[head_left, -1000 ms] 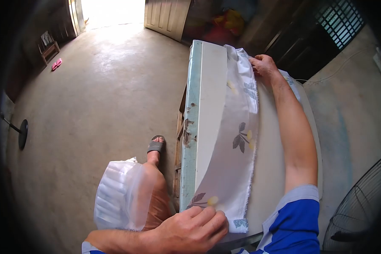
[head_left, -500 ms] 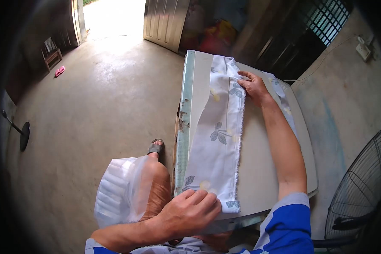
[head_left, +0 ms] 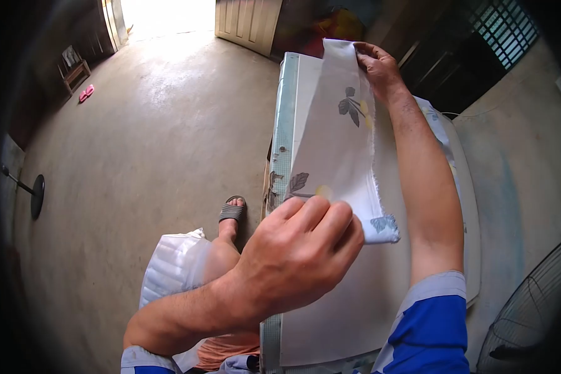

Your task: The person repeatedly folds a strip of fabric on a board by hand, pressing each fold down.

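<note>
A strip of white cloth (head_left: 336, 143) with grey leaves and yellow dots is stretched above the white table top (head_left: 330, 324); its right edge is frayed. My left hand (head_left: 302, 249) is closed on the near end of the strip, fingers bent and seen from the back. The near right corner, with a blue leaf print, sticks out beside my knuckles. At the far end, my right hand (head_left: 377, 65) pinches the cloth's right edge between thumb and fingers. Another patterned cloth (head_left: 439, 128) lies along the table's right side, partly behind my right forearm.
A fan (head_left: 530, 305) stands at the lower right. Clear plastic packaging (head_left: 174, 262) rests by my leg at the lower left. Pink slippers (head_left: 86, 93), a small wooden chair (head_left: 75, 68) and an open door (head_left: 246, 25) are farther back. A round black base (head_left: 37, 196) is at the left.
The strip has been raised off the table and moved forward. My left hand has come up and away from the near edge with its end, while my right hand has moved farther forward.
</note>
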A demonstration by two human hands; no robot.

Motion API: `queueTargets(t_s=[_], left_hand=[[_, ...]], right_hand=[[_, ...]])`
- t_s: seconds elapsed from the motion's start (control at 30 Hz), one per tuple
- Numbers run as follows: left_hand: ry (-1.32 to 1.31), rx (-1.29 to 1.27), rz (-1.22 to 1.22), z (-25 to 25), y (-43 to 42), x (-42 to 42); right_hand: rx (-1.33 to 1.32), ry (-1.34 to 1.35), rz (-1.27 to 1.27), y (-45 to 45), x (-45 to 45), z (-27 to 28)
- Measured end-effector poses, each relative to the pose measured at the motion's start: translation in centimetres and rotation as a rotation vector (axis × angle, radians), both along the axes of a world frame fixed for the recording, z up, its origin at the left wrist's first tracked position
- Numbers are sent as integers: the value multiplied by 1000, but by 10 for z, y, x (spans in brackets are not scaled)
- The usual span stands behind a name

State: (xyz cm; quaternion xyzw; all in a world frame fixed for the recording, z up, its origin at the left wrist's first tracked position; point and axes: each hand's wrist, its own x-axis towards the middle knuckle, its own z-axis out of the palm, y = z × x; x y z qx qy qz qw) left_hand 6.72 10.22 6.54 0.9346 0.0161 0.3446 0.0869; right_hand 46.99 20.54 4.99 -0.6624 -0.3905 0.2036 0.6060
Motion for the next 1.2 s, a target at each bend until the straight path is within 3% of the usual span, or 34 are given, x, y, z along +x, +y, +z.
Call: queueTargets(t_s=[0.13,0.5,0.53,0.67,0.87,1.03,1.2], left_hand=[[15,-3,-27,-20,12,25],[165,-48,-157,-27,-14,8],[161,-53,-156,-27,-18,7],[144,-73,-142,-20,-21,6],[146,-53,-85,-44,-33,7],[148,-71,-20,-43,-51,0],[159,-53,26,-40,-70,-10]], right_hand=[[-338,-61,-141,14,23,-20],[-392,-83,-163,-49,1,-7],[-411,-167,-151,-60,-1,-9],[-602,-921,-144,-105,-43,3],[-148,-900,174,-218,-155,10],[-110,-893,345,-322,-243,29],[-154,-1144,118,-359,-281,-1]])
